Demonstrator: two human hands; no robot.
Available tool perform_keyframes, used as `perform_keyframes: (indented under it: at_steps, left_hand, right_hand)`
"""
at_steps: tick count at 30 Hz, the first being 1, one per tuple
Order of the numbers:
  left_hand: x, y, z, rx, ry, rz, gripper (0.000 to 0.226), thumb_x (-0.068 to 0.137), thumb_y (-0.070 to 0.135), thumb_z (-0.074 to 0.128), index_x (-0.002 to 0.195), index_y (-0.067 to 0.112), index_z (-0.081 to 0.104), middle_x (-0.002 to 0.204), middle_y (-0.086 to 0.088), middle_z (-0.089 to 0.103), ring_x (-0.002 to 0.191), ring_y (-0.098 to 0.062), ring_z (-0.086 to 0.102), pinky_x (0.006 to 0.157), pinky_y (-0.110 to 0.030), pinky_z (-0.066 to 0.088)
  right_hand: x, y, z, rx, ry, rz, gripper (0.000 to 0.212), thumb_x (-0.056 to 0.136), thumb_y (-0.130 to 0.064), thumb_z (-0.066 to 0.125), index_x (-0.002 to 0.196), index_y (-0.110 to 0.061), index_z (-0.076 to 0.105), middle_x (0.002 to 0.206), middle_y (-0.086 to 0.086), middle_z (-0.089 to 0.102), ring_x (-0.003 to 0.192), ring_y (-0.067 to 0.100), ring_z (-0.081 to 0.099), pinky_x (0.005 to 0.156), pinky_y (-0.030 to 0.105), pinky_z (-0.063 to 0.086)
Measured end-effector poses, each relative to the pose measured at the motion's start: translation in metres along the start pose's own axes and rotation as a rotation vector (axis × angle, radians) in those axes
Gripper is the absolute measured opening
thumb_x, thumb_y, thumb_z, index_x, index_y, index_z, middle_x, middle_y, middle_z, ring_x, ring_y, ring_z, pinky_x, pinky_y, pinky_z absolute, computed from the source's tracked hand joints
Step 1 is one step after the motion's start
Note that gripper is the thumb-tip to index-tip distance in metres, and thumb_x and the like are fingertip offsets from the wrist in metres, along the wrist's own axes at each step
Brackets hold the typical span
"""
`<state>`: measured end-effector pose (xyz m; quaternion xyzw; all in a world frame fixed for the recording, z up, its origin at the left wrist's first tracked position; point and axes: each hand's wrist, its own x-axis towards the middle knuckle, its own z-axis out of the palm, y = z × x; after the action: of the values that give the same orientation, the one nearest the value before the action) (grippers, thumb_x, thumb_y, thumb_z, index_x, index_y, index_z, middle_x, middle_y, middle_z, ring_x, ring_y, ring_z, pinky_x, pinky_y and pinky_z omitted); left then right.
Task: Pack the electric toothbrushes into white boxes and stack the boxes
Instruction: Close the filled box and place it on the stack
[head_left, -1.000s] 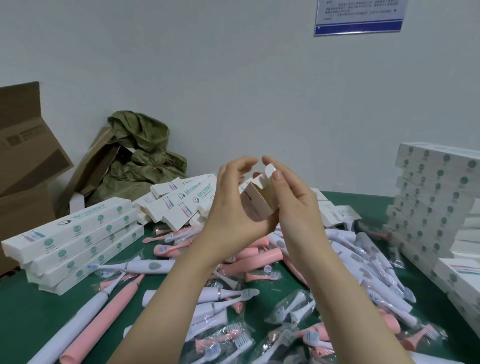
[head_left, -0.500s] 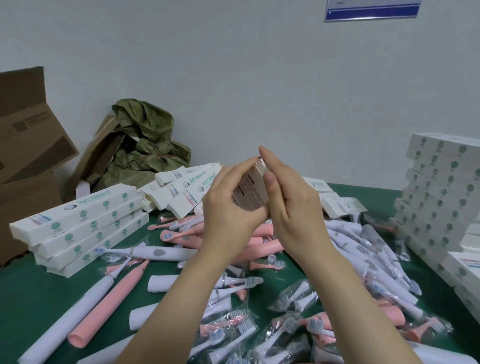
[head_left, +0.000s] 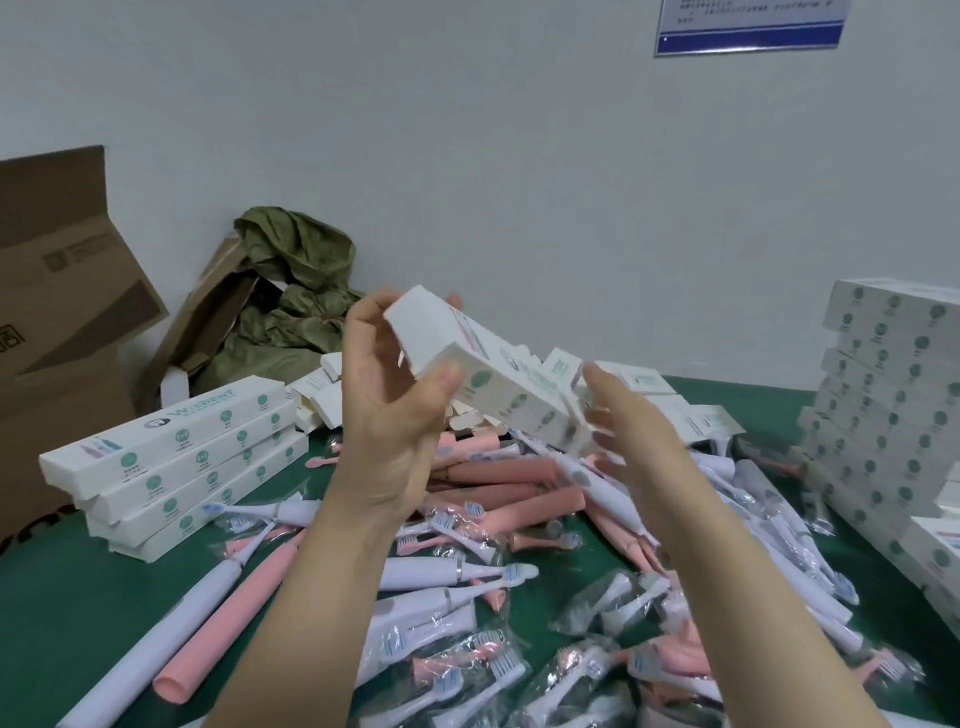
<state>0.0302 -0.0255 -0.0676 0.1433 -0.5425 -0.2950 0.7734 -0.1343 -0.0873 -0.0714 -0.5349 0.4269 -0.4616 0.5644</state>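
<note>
A long white box (head_left: 483, 374) with green dots is held slanted above the table, its closed end toward me. My left hand (head_left: 395, 410) grips that near end between thumb and fingers. My right hand (head_left: 631, 431) is at the box's far lower end with fingers spread, blurred; whether it touches the box is unclear. Below lies a heap of pink and white electric toothbrushes (head_left: 498, 488) and bagged brush heads (head_left: 608, 603) on the green table (head_left: 78, 613). A stack of packed white boxes (head_left: 176, 457) stands at the left. A taller stack of white boxes (head_left: 893, 395) rises at the right.
Loose flat or unfilled white boxes (head_left: 670, 384) lie behind the heap. A brown carton (head_left: 57, 322) stands at the far left, and a torn carton with green wrapping (head_left: 280, 312) leans on the white wall. A white and a pink toothbrush handle (head_left: 218, 618) lie at front left.
The box's end flap went from open to closed. The box then turned from end-on between both hands to slanted sideways. My right hand has slid from the near end to the far end.
</note>
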Motion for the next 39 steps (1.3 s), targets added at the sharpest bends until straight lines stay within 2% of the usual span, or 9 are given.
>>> perform_keyframes:
  at_steps: [7,10,13,15,18,23,26,29,39]
  left_hand:
    - [-0.007,-0.005,-0.027,-0.252,0.129,-0.167,0.099,0.045,0.029,0.091,0.126,0.012,0.037,0.106,-0.006,0.064,0.103,-0.018,0.061,0.083,-0.034,0.053]
    - [-0.006,-0.012,-0.039,-0.226,0.222,-0.193,0.075,0.058,0.022,0.081,0.121,0.007,0.044,0.103,-0.005,0.064,0.101,-0.017,0.06,0.081,-0.029,0.053]
    - [-0.005,-0.025,-0.045,0.128,0.566,-0.272,0.057,0.08,0.003,0.066,0.132,0.011,0.045,0.129,-0.003,0.056,0.12,-0.012,0.049,0.073,-0.011,0.049]
    - [-0.007,-0.032,-0.046,0.45,0.646,-0.217,0.056,0.085,-0.003,0.06,0.135,0.016,0.043,0.14,-0.002,0.046,0.126,-0.004,0.042,0.089,-0.011,0.043]
    - [-0.012,-0.03,-0.036,0.688,0.469,0.0,0.036,0.086,-0.002,0.056,0.109,0.026,0.057,0.119,0.003,0.058,0.112,0.0,0.052,0.106,-0.023,0.038]
    - [-0.024,-0.033,-0.009,0.943,0.026,0.114,0.034,0.08,0.04,0.061,0.112,0.039,0.051,0.128,0.016,0.051,0.12,-0.002,0.048,0.101,-0.025,0.041]
    - [-0.027,-0.038,-0.007,1.033,-0.123,0.109,0.051,0.08,0.049,0.06,0.127,0.042,0.041,0.141,0.008,0.041,0.134,-0.009,0.035,0.108,-0.037,0.035]
    - [-0.028,-0.037,-0.006,1.009,-0.231,0.095,0.037,0.093,0.048,0.043,0.128,0.05,0.037,0.153,0.002,0.025,0.143,0.0,0.013,0.11,-0.018,0.025]
    - [-0.028,-0.028,0.002,0.967,-0.006,0.08,0.008,0.087,0.019,0.054,0.081,0.02,0.059,0.108,0.0,0.058,0.11,0.004,0.049,0.092,-0.014,0.037]
  right_hand:
    - [0.012,0.027,-0.008,0.359,-0.058,0.302,0.025,0.085,-0.018,0.067,0.107,-0.008,0.062,0.101,0.011,0.065,0.082,0.024,0.059,0.064,0.029,0.047]
    - [0.01,0.02,-0.011,0.48,-0.114,0.313,0.022,0.087,-0.013,0.063,0.108,-0.008,0.06,0.107,0.012,0.069,0.087,0.024,0.064,0.057,0.031,0.053]
    - [0.006,0.01,-0.01,0.398,0.032,0.096,0.018,0.087,-0.013,0.065,0.103,-0.007,0.061,0.087,0.004,0.073,0.072,0.019,0.068,0.056,0.033,0.048]
    - [0.003,0.005,-0.009,0.226,0.163,-0.076,0.022,0.083,-0.016,0.071,0.101,-0.005,0.063,0.092,0.005,0.072,0.077,0.018,0.069,0.063,0.034,0.055]
    - [-0.004,-0.001,0.0,-0.043,0.242,-0.254,0.022,0.078,-0.021,0.076,0.097,-0.02,0.065,0.108,0.006,0.065,0.106,0.025,0.061,0.092,0.042,0.05]
    - [-0.016,-0.002,0.024,-0.107,0.022,-0.39,0.017,0.086,-0.027,0.069,0.099,-0.018,0.066,0.101,0.006,0.066,0.1,0.023,0.062,0.092,0.04,0.05]
    - [-0.016,-0.002,0.019,0.071,-0.083,-0.325,0.018,0.094,-0.024,0.058,0.109,-0.017,0.064,0.088,0.004,0.069,0.08,0.015,0.065,0.08,0.032,0.054]
    - [-0.018,-0.002,0.016,0.087,-0.066,-0.364,0.021,0.093,-0.012,0.059,0.113,-0.014,0.061,0.065,-0.008,0.067,0.06,0.005,0.061,0.062,0.019,0.052]
    - [-0.02,-0.001,0.025,-0.068,-0.136,-0.502,0.026,0.09,0.0,0.059,0.109,-0.018,0.057,0.055,-0.011,0.062,0.057,0.006,0.058,0.062,0.021,0.047]
